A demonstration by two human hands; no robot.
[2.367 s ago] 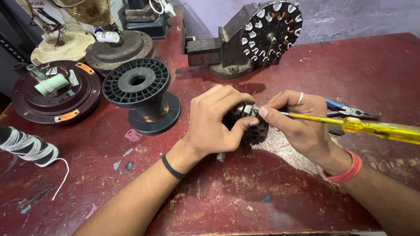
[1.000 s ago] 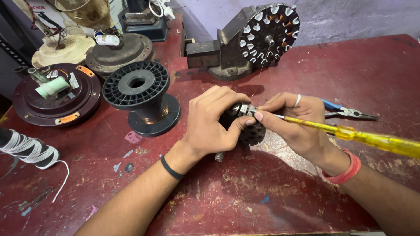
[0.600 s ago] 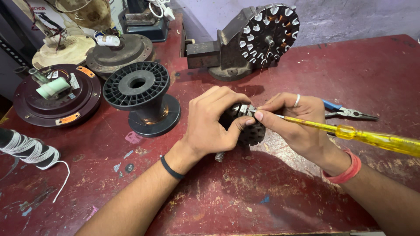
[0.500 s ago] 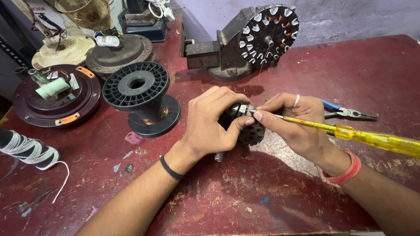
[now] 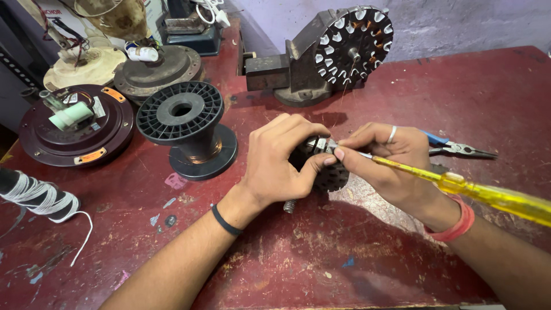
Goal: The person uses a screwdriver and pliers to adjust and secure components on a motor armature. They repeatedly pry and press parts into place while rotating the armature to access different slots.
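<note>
My left hand (image 5: pixel 281 163) wraps around a small dark slotted motor core (image 5: pixel 330 175) standing on the red table (image 5: pixel 356 258); its shaft end pokes out below my palm. My right hand (image 5: pixel 390 161) pinches the metal shank of a yellow-handled screwdriver (image 5: pixel 476 192), whose tip rests at the top of the core between my thumbs. The long yellow handle sticks out to the right over my forearm. Most of the core is hidden under my fingers.
A black plastic wire spool (image 5: pixel 189 129) stands left of my hands. Behind is a vise holding a wound stator (image 5: pixel 344 49). Blue-handled pliers (image 5: pixel 453 148) lie at right. Round fan motor housings (image 5: pixel 74 123) crowd the back left, and a white cord roll (image 5: pixel 34 195) lies at far left.
The screwdriver handle has dipped slightly and its tip has settled at the top of the core. Both hands stay in nearly the same place.
</note>
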